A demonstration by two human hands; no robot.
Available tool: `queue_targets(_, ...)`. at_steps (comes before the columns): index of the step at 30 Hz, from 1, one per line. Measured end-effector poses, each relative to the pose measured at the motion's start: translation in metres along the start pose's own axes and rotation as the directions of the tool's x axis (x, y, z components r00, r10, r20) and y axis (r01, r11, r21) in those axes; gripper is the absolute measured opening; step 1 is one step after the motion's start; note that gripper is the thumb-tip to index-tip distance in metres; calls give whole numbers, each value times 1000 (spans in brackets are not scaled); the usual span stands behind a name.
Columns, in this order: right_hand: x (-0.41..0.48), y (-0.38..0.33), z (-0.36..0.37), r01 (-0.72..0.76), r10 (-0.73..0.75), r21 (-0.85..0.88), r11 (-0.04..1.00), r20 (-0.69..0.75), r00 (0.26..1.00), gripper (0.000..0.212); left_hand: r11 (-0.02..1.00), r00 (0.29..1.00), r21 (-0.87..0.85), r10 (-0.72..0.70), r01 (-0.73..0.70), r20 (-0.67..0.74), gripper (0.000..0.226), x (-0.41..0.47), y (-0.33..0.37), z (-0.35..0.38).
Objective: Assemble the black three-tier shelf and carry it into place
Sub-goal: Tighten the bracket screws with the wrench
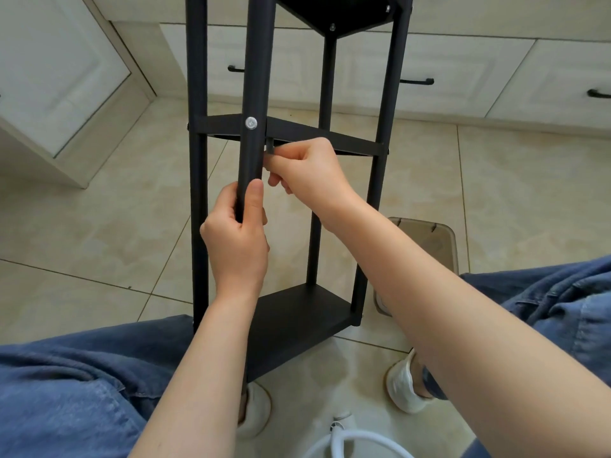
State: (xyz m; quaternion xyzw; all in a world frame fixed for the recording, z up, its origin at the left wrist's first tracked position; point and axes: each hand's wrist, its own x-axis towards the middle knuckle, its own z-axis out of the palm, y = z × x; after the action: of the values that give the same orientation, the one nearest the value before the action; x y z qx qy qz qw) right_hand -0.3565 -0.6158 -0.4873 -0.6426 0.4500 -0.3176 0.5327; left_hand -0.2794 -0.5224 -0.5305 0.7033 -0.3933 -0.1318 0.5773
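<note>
Head view: left fingers [255, 201] grip front post [256, 77], right fingers [281, 162] pinch hex key [270, 147], clear bin [441, 234] beside shelf [297, 320]

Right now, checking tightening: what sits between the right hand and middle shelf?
A small grey key pinched by the right hand, seen in head view.

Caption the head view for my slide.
Left hand grips a shelf post; right hand holds a hex key under the middle tier.

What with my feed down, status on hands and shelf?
Left hand grips front post. Right hand pinches hex key under middle tier. Lidded bin on floor beside shelf.
</note>
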Motion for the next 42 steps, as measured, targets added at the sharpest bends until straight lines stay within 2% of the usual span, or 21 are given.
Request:
queue_targets(6, 5, 7, 8, 86, -88, -54, 995, -30, 996, 19, 999, 999, 40, 23, -22, -29, 40, 4, -7, -5)
queue_targets(10, 8, 13, 18, 150, -155, -63, 987, -85, 984, 26, 998, 998, 52, 47, -46, -33, 37, 5, -10, -6)
queue_targets(14, 12, 17, 32, 228, -239, -86, 970, -164, 957, 18, 997, 998, 62, 54, -51, -34, 37, 6, -12, -7)
queue_targets(18, 17, 22, 38, 266, -283, -103, 958, -219, 934, 15, 997, 998, 54, 50, -48, -28, 37, 6, -12, -7)
queue_targets(23, 17, 24, 37, 296, -312, -103, 950, -222, 924, 17, 998, 999, 43, 47, -46, -25, 40, 7, -12, -5)
queue_targets(28, 13, 28, 36, 240, -245, -52, 969, -172, 954, 26, 998, 998, 48, 46, -44, -38, 41, 7, -12, -5)
queue_targets(37, 4, 27, 20, 92, -91, 3, 996, -47, 995, 20, 1000, 998, 17, 14, -13, -60, 38, 6, -11, -7)
queue_targets(42, 5, 18, 17, 90, -91, -22, 996, -33, 995, 20, 1000, 998, 21, 7, -5, -66, 42, 5, -12, -7)
